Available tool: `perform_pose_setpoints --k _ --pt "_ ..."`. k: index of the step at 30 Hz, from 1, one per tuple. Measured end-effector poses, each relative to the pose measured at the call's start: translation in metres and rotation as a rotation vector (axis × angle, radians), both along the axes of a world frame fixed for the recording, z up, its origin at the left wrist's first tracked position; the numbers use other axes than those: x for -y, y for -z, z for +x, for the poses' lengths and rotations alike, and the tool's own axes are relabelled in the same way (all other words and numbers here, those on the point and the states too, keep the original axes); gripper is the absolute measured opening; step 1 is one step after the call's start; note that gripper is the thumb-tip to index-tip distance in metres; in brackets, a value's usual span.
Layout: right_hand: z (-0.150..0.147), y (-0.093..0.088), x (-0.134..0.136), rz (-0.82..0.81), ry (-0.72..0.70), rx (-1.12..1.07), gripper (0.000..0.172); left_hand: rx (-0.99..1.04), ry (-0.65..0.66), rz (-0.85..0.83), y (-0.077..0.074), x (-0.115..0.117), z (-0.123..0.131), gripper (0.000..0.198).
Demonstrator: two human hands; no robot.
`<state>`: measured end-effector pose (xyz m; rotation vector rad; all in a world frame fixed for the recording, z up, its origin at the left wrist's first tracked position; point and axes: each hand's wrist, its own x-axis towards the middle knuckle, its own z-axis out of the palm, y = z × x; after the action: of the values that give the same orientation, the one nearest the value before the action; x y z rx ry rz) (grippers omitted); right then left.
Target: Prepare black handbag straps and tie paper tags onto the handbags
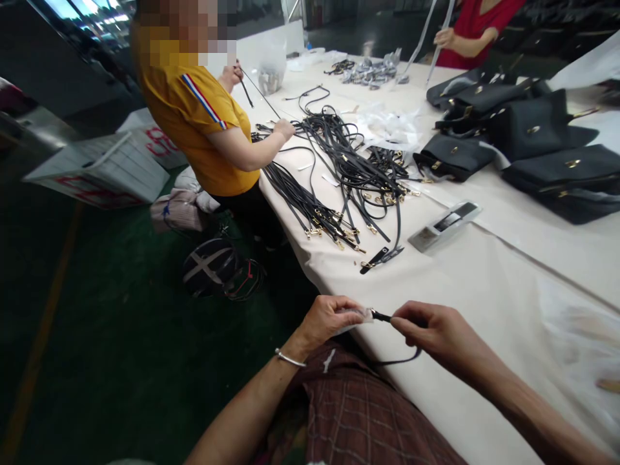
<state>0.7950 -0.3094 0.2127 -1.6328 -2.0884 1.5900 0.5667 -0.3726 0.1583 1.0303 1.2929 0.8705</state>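
At the near edge of the table, my left hand (pixel 332 320) pinches a small piece of clear plastic (pixel 364 315) around the metal clasp end of a black strap. Just right of it, my right hand (pixel 433 326) is closed on the black strap (pixel 382 316) close to that clasp. The rest of the strap loops down below my right hand, over my lap. Whether the plastic fully covers the clasp is too small to make out.
Black straps with gold clasps (pixel 339 148) lie heaped on the white table (pixel 465 290). A clear case (pixel 445 225) and black handbags (pixel 566 174) lie to the right. A person in yellow (pixel 194 129) handles straps; another in red (pixel 469 39) stands across. White bins (pixel 111 168) stand on the floor.
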Motion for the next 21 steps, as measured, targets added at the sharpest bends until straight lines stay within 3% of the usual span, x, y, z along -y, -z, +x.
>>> perform_pose_setpoints --k 7,13,17,21 --pt "-0.01 0.005 -0.007 -0.131 -0.175 -0.179 0.023 0.011 0.079 -0.014 -0.004 -0.001 0.008 0.024" --pt "-0.022 0.017 -0.013 -0.07 -0.201 -0.187 0.025 0.082 0.075 -0.043 -0.001 -0.002 0.003 0.022" --pt "-0.011 0.015 -0.023 -0.306 -0.153 -0.275 0.053 0.2 0.086 -0.04 -0.004 -0.007 -0.021 0.031" --pt "0.0 0.016 -0.02 -0.481 -0.332 -0.37 0.057 0.324 0.044 -0.027 -0.012 -0.016 -0.062 0.044"
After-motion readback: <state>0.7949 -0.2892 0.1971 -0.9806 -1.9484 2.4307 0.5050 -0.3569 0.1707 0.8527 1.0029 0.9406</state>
